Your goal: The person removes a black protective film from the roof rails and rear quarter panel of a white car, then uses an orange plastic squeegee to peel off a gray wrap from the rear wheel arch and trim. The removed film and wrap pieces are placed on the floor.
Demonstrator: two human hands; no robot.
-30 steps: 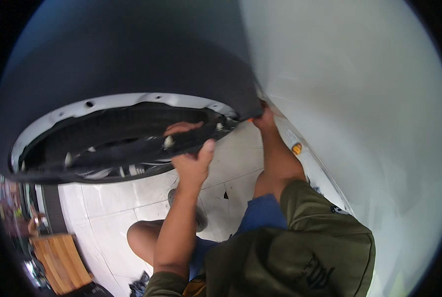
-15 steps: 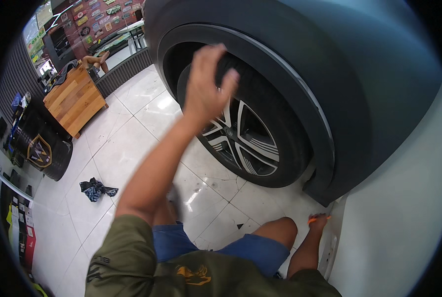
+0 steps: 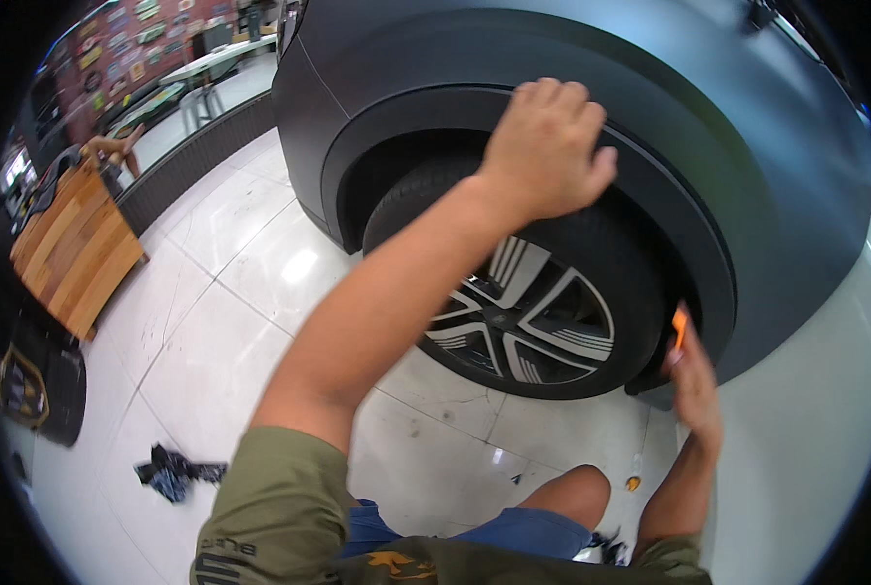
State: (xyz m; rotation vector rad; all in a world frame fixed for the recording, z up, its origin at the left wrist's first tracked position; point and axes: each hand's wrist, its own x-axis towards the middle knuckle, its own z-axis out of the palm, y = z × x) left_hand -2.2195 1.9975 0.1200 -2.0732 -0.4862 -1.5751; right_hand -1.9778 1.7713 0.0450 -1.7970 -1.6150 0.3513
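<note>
In front of the wheel arch trim (image 3: pixel 411 112) of a grey car is my left hand (image 3: pixel 547 151), back toward me. Its fingers curl over with their tips hidden, and the thumb stands off to the right; anything in them is out of sight. My right hand (image 3: pixel 696 385) is closed on a slim orange tool (image 3: pixel 681 328) at the rear lower end of the arch. Motion smears that hand, so the tool's exact kind is unclear. Between the hands lies the black tire (image 3: pixel 640 322) with its silver-and-black spoked rim (image 3: pixel 513 312).
A small orange object (image 3: pixel 633 483) lies on the white tiled floor (image 3: pixel 260 322) beside my knee. Crumpled dark plastic (image 3: pixel 174 472) is farther left. A slatted wooden box (image 3: pixel 79 244) and a black drum (image 3: pixel 50 390) stand at left. The pale car door (image 3: pixel 806 439) borders the right.
My left hand has moved right across the upper arch, its fingers now more curled. My right hand has risen from near the floor to the arch's rear end with the orange tool. The view has shifted.
</note>
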